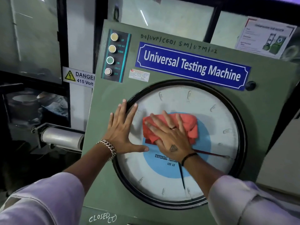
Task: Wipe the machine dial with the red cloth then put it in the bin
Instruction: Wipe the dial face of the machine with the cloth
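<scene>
Both hands lie flat with fingers spread: the right hand (170, 135) presses the red cloth (191, 125) on the dial (211, 114), just beside the left hand (121, 130). Bunched cloth could slip out. No bin is visible.

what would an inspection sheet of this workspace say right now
surface: green machine panel, upright, chalk writing at the bottom
job's things: red cloth bunched on the dial glass; no bin seen
clutter: nothing seen
grippers: right hand flat on the cloth; left hand spread, empty, across the dial's black rim
cables: nothing seen
surroundings: blue nameplate, four push buttons, danger sign at left, poster at upper right
</scene>
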Motion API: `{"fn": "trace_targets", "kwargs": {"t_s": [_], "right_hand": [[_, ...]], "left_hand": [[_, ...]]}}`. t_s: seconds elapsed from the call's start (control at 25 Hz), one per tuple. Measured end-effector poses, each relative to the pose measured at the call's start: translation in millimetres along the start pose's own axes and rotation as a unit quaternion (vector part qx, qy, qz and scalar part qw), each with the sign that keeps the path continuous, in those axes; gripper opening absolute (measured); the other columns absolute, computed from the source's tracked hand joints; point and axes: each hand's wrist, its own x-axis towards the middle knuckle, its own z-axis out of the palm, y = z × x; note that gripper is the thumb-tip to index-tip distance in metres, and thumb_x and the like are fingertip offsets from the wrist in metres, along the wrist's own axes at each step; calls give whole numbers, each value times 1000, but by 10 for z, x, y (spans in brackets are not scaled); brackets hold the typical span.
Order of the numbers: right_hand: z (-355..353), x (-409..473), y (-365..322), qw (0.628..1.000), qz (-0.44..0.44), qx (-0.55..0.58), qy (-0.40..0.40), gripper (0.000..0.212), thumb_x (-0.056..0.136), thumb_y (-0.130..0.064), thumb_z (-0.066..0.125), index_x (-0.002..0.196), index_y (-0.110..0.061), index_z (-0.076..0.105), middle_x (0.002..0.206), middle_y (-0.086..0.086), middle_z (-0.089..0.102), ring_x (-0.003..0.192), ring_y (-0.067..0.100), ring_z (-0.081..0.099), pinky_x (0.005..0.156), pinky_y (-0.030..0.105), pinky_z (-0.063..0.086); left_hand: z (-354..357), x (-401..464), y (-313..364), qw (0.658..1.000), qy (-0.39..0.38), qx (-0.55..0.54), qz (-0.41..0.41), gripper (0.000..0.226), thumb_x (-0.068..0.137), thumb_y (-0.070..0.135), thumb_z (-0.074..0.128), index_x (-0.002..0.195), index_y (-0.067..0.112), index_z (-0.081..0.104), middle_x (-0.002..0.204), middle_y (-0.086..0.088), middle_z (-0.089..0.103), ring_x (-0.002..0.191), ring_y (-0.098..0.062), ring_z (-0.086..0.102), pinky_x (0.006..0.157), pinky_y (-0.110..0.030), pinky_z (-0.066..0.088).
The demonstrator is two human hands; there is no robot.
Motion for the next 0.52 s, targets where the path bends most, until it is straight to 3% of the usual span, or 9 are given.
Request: {"fn": "trace_targets", "kwargs": {"t_s": [0.08,0.16,0.24,0.32,0.4,0.44,0.52], "right_hand": [[-153,101,455,999,27,-14,36,84,92,-35,51,173,-48,35,186,-19,15,174,30,6,134,63,-16],[-334,245,773,981,176,27,75,80,96,-36,51,174,-49,34,185,-21,13,173,30,2,134,67,-13],[-306,279,593,967,235,47,90,77,100,-38,53,174,-48,35,186,-18,13,175,33,2,132,71,-11],[-102,161,163,990,128,34,50,75,97,-37,55,171,-45,41,187,-15,19,175,33,4,133,72,-10],[-57,39,183,1000,-7,27,12,80,93,-36,56,171,-46,40,185,-15,24,176,30,6,135,68,-11],[-119,55,421,1000,-20,11,16,82,93,-36,55,172,-48,37,185,-16,23,175,29,6,135,66,-11],[-295,121,971,997,64,-4,43,81,96,-37,54,172,-52,31,186,-19,16,175,29,7,135,68,-8]], "left_hand": [[-13,14,20,1000,-1,17,1,160,47,105,68,168,51,-21,178,4,-36,168,-33,-17,131,-72,4],[-42,73,43,1000,-6,29,4,160,47,105,69,169,50,-20,178,4,-35,168,-33,-18,131,-72,4],[-57,168,89,999,-1,46,16,160,47,106,69,170,49,-18,179,3,-33,168,-32,-19,132,-71,4],[-64,286,161,997,6,65,33,160,47,108,66,170,49,-15,180,1,-29,168,-33,-19,131,-71,2],[-85,369,246,995,14,85,46,160,45,112,60,171,48,-13,182,-2,-25,169,-34,-16,131,-71,1],[-104,401,277,993,13,100,53,160,44,114,58,171,47,-14,182,-2,-24,169,-34,-15,131,-72,1],[-180,474,331,991,2,121,65,160,43,116,55,170,49,-17,181,-1,-26,169,-32,-15,131,-72,1]]}}
